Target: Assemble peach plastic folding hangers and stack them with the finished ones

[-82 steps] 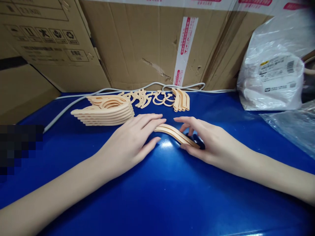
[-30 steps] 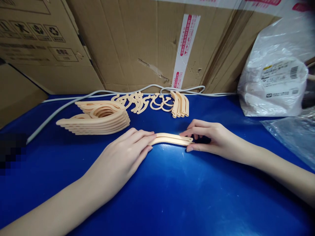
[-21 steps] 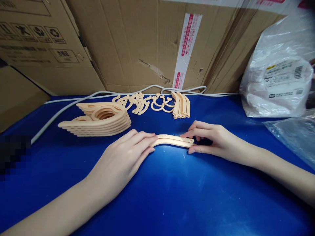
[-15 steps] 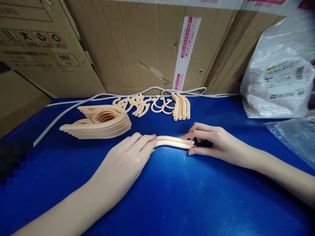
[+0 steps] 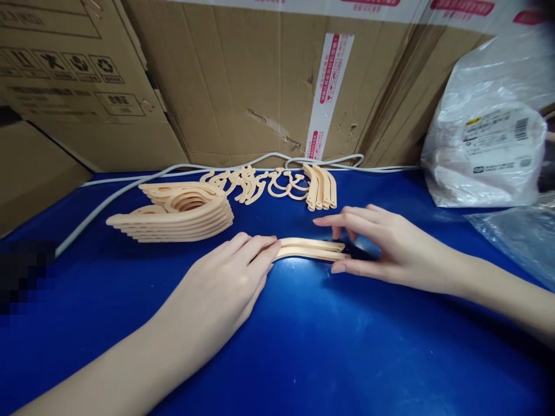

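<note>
Two curved beige plastic hanger arms lie side by side on the blue tabletop. The fingers of my left hand are closed on their left ends, which are hidden. Around the free right ends, my right hand is open, index finger stretched above and thumb below, apparently apart from the arms. Beyond my left hand is a stack of beige folded hangers. Several loose hook-shaped pieces are spread behind, beside a row of several more curved hanger arms.
Cardboard boxes form a wall along the back. A white cable runs along the table's rear and down the left. On the right, a labelled plastic-wrapped package stands by a clear plastic bag.
My right hand has let go of the hanger arms; its index finger has lifted and its fingers have spread. My left hand keeps its hold at the left ends.
</note>
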